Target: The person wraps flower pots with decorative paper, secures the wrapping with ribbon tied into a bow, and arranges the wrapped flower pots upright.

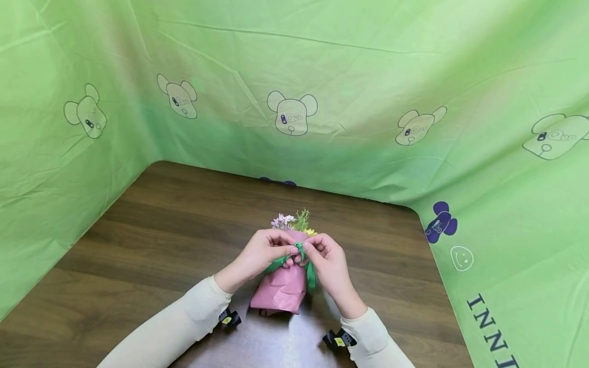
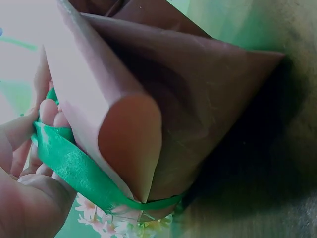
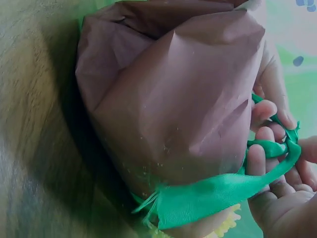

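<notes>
A small bouquet wrapped in pink paper [image 1: 280, 291] lies on the table, its lilac flowers [image 1: 282, 221], green sprig [image 1: 302, 220] and yellow flowers [image 1: 310, 232] pointing away from me. Green ribbon [image 1: 311, 276] passes round the narrow part of the wrap and is looped on top. My left hand [image 1: 262, 252] pinches the ribbon loop between thumb and fingers. From the other side my right hand [image 1: 329, 260] pinches it too, the fingertips of both hands close together. One frayed ribbon end [image 3: 183, 206] hangs along the wrap in the right wrist view. The paper's open lower end [image 2: 131, 144] faces the left wrist camera.
The brown wooden table [image 1: 184, 220] extends around the bouquet. Green printed cloth [image 1: 294, 61] hangs behind and along both sides. A black wrist camera [image 1: 230, 318] sits at the left cuff, another camera [image 1: 339, 339] at the right.
</notes>
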Tool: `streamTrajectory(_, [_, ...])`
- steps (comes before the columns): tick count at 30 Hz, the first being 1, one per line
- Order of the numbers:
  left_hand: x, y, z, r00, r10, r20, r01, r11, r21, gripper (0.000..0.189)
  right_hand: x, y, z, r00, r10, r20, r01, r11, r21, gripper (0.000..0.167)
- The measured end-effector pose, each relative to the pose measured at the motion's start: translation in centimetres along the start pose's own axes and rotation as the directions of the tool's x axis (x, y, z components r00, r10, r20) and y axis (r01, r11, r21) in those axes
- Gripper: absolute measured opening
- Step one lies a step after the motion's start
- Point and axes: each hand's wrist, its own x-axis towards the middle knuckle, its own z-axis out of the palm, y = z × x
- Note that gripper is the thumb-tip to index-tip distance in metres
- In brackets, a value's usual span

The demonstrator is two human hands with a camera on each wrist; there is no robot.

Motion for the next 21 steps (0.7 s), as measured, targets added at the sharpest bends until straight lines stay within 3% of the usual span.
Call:
streamTrajectory(6, [-0.04,0.27,-0.21,1.0,0.024,0.011,-0.024,0.998,0.056,0.01,0.09,0.11,-0.04,0.998,0.063,-0.026,-0.061,0.996,0.067,0.014])
streamTrajectory(11, [-0.02,0.44,-0.44,0.999,0.033,0.028,-0.036,0.992,0.119,0.017,0.19,0.25,-0.1,0.994,0.084,-0.069,-0.076,0.991,0.107,0.017])
streamTrajectory(16, [0.06,0.25,-0.48,0.996,0.068,0.063,-0.078,0.983,0.168,0.013,0.36,0.38,-0.31,0.989,0.108,-0.098,-0.1,0.991,0.086,0.019])
streamTrajectory(21, [0.1,0.14,-0.44,0.995,0.091,0.044,-0.097,0.977,0.189,0.006,0.34,0.25,-0.46,0.993,0.094,-0.075,-0.096,0.995,-0.012,0.015])
